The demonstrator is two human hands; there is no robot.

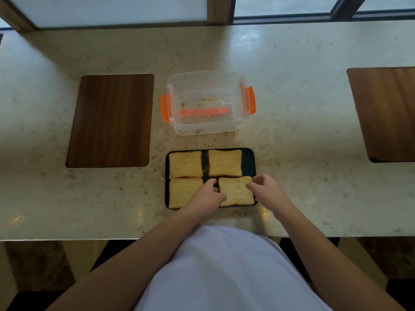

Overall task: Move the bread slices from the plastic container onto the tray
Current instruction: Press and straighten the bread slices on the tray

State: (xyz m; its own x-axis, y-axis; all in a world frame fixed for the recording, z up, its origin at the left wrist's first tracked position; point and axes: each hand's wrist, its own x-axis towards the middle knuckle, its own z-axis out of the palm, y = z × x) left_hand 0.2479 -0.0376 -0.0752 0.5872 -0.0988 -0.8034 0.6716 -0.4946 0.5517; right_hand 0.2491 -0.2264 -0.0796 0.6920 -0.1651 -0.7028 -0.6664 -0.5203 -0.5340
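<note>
- Black tray [248, 163] on the pale stone tabletop [292, 122] carries four bread slices, two rows of two
- Left hand [207, 195] and right hand [267, 190] pinch opposite edges of the near-right slice [235, 190], fingers curled
- Bread looks light, soft and crumbly; best held gently by its crust edges
- One clear plastic container [206, 102] with orange clips sits behind, holding only crumbs

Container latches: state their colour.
Orange, clear in the head view: the latches flank the transparent plastic container.
</note>
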